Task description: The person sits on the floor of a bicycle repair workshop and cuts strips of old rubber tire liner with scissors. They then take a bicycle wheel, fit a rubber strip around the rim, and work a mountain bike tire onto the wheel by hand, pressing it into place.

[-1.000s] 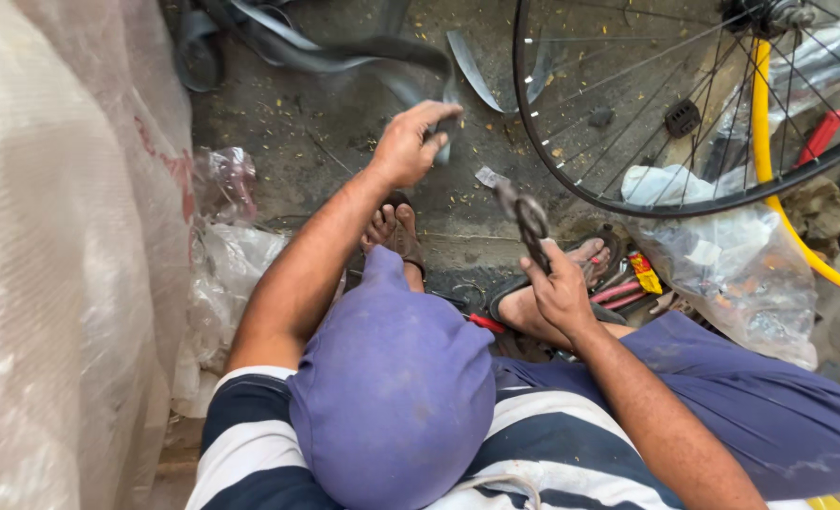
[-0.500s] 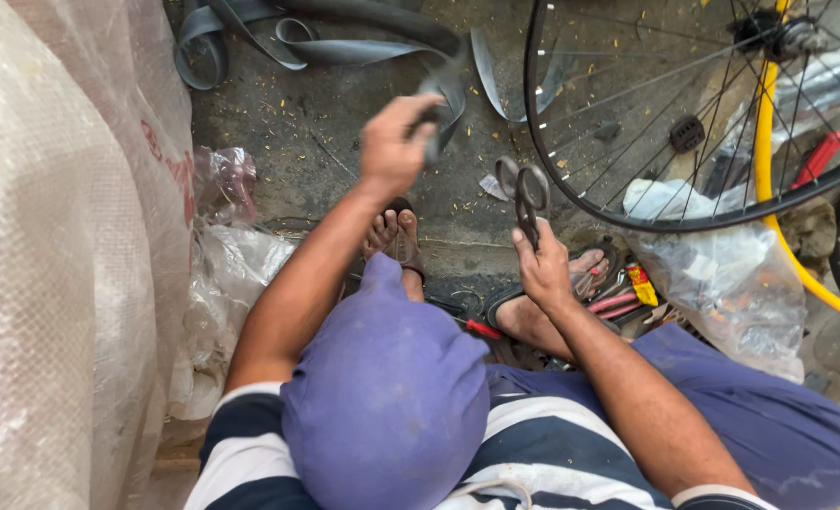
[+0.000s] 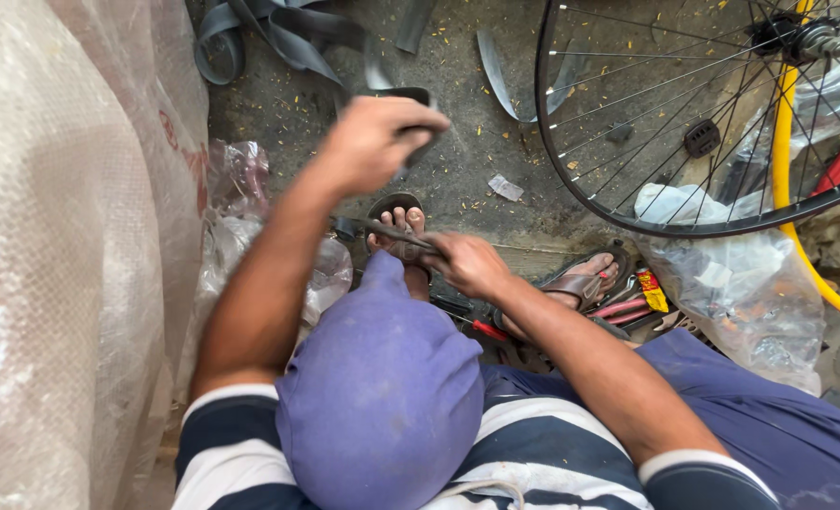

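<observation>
My left hand (image 3: 373, 142) is raised over the gritty ground and shut on a dark strip of rubber (image 3: 412, 96). My right hand (image 3: 472, 264) is lower, closed around the handles of metal scissors (image 3: 382, 229), which point left across my sandalled left foot (image 3: 399, 215). The scissor blades lie below the left hand and do not touch the rubber. A purple cap (image 3: 382, 387) and striped shirt fill the bottom of the view.
A spoked bicycle wheel (image 3: 628, 222) with a yellow frame tube (image 3: 787, 142) stands at right. A clear plastic bag (image 3: 741, 293) and red-handled tools (image 3: 618, 307) lie by my right foot (image 3: 581, 279). Cut rubber tubes (image 3: 278, 33) lie ahead. White sacks (image 3: 61, 236) wall the left.
The left hand has pulled the rubber strip up and closer. The right hand has swung the scissors from upright at the right down and leftward, over the left foot.
</observation>
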